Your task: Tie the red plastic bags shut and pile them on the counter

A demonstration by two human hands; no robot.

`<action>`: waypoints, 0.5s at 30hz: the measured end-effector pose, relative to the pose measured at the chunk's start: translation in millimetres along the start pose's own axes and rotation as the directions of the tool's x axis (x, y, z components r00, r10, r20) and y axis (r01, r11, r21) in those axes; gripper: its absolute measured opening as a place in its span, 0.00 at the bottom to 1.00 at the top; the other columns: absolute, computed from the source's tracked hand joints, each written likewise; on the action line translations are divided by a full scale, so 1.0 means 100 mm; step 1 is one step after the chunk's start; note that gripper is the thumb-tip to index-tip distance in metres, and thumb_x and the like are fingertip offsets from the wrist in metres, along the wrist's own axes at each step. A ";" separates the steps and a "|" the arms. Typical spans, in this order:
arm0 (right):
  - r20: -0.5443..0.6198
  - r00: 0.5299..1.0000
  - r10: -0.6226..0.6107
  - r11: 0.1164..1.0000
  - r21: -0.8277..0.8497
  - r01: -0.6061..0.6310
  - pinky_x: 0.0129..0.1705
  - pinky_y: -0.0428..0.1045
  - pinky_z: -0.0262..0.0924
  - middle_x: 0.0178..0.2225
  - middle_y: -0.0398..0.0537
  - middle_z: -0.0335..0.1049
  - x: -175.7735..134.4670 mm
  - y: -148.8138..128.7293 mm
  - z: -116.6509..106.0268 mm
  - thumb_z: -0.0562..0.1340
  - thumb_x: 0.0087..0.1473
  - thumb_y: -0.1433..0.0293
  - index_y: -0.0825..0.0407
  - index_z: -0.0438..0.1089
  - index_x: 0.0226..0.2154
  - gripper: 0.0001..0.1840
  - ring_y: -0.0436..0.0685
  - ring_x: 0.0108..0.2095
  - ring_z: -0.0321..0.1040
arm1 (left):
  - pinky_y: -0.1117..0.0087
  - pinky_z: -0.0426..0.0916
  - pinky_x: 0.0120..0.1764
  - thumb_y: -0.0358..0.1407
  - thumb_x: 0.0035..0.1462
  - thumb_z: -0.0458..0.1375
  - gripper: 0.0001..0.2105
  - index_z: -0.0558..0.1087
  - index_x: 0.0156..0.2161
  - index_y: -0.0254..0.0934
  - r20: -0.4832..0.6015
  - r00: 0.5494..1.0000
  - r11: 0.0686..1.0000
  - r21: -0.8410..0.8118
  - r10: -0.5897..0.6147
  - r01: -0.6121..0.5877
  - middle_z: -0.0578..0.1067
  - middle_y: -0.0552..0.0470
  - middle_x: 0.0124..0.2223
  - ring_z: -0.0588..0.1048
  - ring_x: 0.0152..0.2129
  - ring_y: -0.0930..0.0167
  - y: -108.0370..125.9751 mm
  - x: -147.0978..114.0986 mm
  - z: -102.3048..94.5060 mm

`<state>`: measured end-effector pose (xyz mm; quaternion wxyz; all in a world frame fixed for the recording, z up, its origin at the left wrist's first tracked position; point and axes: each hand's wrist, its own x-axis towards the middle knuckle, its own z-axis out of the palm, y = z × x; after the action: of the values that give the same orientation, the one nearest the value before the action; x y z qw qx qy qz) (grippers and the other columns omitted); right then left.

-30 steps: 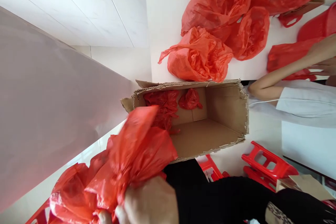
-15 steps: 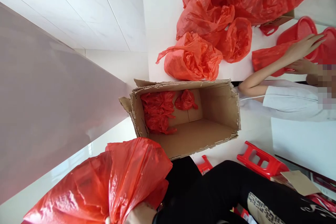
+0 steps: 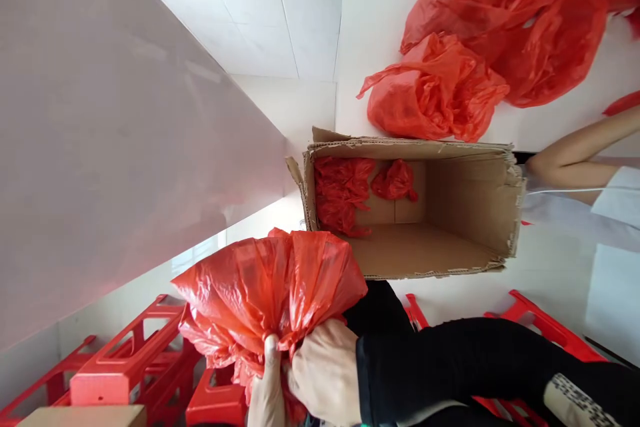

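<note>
A puffed-up red plastic bag (image 3: 280, 280) is before me at the lower middle. My right hand (image 3: 325, 370), coming out of a black sleeve, is closed round the bag's gathered neck. Beside it, my left hand (image 3: 267, 383) pinches the same bunched plastic with its thumb on top. Just beyond the bag stands an open cardboard box (image 3: 380, 250) with torn edges. Several red plastic bundles (image 3: 343, 190) lie at its left end, and one smaller red bundle (image 3: 397, 180) sits apart from them.
Large red plastic bags (image 3: 435, 90) rest on a white table (image 3: 373, 27) behind the box. Another person's arm (image 3: 585, 147) is at the right. Red plastic stools (image 3: 125, 360) stand at the lower left, near a pale panel (image 3: 125, 147).
My view has shifted, so the box appears farther right. The bag's neck has come up into view and both my hands now show on it. Stools have appeared at the lower left.
</note>
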<state>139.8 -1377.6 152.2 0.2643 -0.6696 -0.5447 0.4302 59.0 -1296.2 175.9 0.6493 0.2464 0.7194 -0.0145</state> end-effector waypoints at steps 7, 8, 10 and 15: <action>-0.048 0.992 0.117 0.989 -0.087 -0.121 0.20 0.55 0.52 0.19 0.54 0.70 -0.01 -0.17 -0.15 0.59 0.52 0.62 0.55 0.74 0.24 0.15 0.60 0.19 0.61 | 0.64 0.70 0.56 0.38 0.58 0.64 0.30 0.63 0.64 0.44 -0.027 0.999 0.994 0.106 0.017 -0.014 0.79 0.49 0.51 0.74 0.54 0.60 0.08 0.01 -0.17; -0.079 0.986 0.149 0.985 -0.080 -0.156 0.22 0.56 0.55 0.20 0.55 0.70 -0.01 -0.19 -0.16 0.59 0.51 0.60 0.55 0.74 0.24 0.16 0.61 0.20 0.63 | 0.61 0.70 0.56 0.38 0.57 0.64 0.31 0.63 0.65 0.43 -0.054 0.998 0.993 0.114 0.016 -0.010 0.79 0.48 0.51 0.74 0.53 0.58 0.09 0.03 -0.20; -0.084 0.975 0.204 0.977 -0.041 -0.208 0.25 0.56 0.58 0.20 0.55 0.71 -0.01 -0.20 -0.22 0.59 0.50 0.59 0.55 0.74 0.24 0.17 0.62 0.21 0.65 | 0.58 0.71 0.55 0.39 0.56 0.65 0.33 0.62 0.65 0.40 -0.081 0.997 0.994 0.112 -0.004 0.013 0.79 0.46 0.50 0.75 0.52 0.55 0.11 0.04 -0.24; 0.226 0.954 0.195 0.957 0.170 -0.236 0.16 0.47 0.50 0.20 0.52 0.75 0.00 -0.11 -0.38 0.56 0.57 0.63 0.56 0.75 0.24 0.19 0.52 0.14 0.60 | 0.63 0.73 0.54 0.47 0.57 0.63 0.31 0.66 0.63 0.40 -0.028 0.996 0.994 0.069 -0.083 0.085 0.79 0.45 0.51 0.74 0.54 0.56 0.10 0.10 -0.25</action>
<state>167.2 -1370.1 180.5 0.2216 -0.6477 -0.4480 0.5751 39.3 -1276.0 173.6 0.6300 0.2386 0.7363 -0.0639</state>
